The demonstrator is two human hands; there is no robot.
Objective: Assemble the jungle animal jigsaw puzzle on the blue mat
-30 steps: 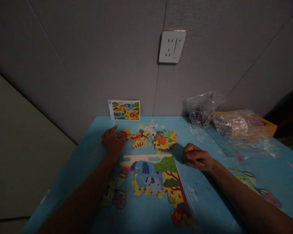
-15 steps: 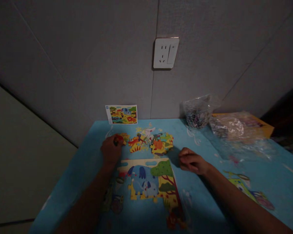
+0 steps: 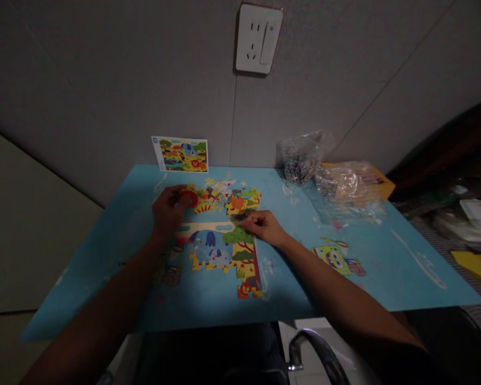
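My left hand is closed on a puzzle piece with a red patch, at the left end of the loose puzzle pieces. My right hand has its thumb and fingers pinched together just above the top right corner of the partly joined puzzle. Whatever those fingertips may hold is too small and dark to make out. The joined part shows blue elephants, a green tree and a strip running down the right side. Its left end lies partly behind my left forearm.
A picture card of the scene leans on the wall at the back. A clear bag of pieces and crumpled plastic wrapping over a yellow sheet lie back right. The blue tablecloth carries printed cartoon figures.
The view has tilted down and shows more of the table's front. My right hand has moved left to the puzzle's top right corner. My left hand keeps the red-patched piece.
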